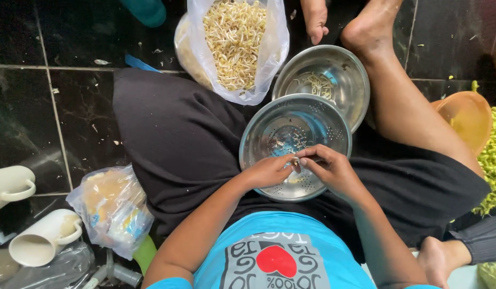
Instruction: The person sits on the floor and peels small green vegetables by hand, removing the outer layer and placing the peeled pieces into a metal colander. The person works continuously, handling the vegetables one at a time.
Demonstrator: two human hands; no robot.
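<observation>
My left hand (269, 171) and my right hand (329, 167) meet over a steel colander (264, 134) that rests on my lap. Their fingertips pinch a small pale bean sprout (295, 161) between them. A few sprout bits lie on the colander's holed bottom. Just beyond it stands a steel bowl (341, 67) with a small heap of sprouts inside. A clear plastic bag (277, 48) full of bean sprouts lies open on the floor ahead of my knee.
Two white mugs (42, 243) lie at the left beside a filled plastic bag (111, 206). An orange bowl (467, 118) and green sprouts or pods (495, 155) sit at the right. My bare legs and feet spread over the black tiled floor.
</observation>
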